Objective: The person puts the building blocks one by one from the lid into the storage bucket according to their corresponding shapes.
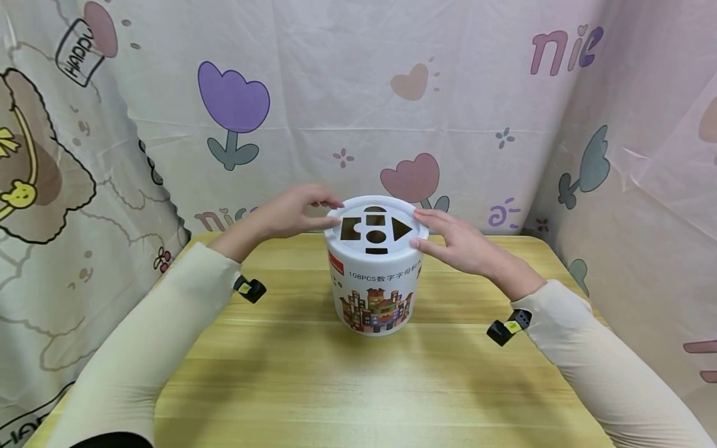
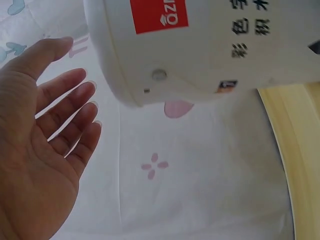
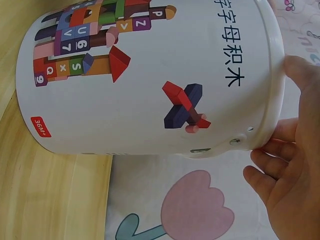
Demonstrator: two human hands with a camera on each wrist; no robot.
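A white bucket (image 1: 376, 292) of toy building blocks stands upright on the table, its side printed with a block castle and lettering. Its white lid (image 1: 358, 250) has several cut-out shapes, among them a triangle and a circle. My left hand (image 1: 294, 211) hovers at the lid's left edge. In the left wrist view a gap shows between the spread left fingers (image 2: 82, 95) and the bucket. On the opposite side my right hand (image 1: 462, 242) touches the lid's rim with thumb and fingertips, fingers fairly straight. In the right wrist view, the right thumb (image 3: 300, 70) lies against the rim.
The wooden table (image 1: 358, 392) spreads around the bucket. A patterned cloth (image 1: 336, 81) with flowers and hearts hangs behind the table and along both sides. Each wrist wears a small black camera, like the one at the left cuff (image 1: 250, 289).
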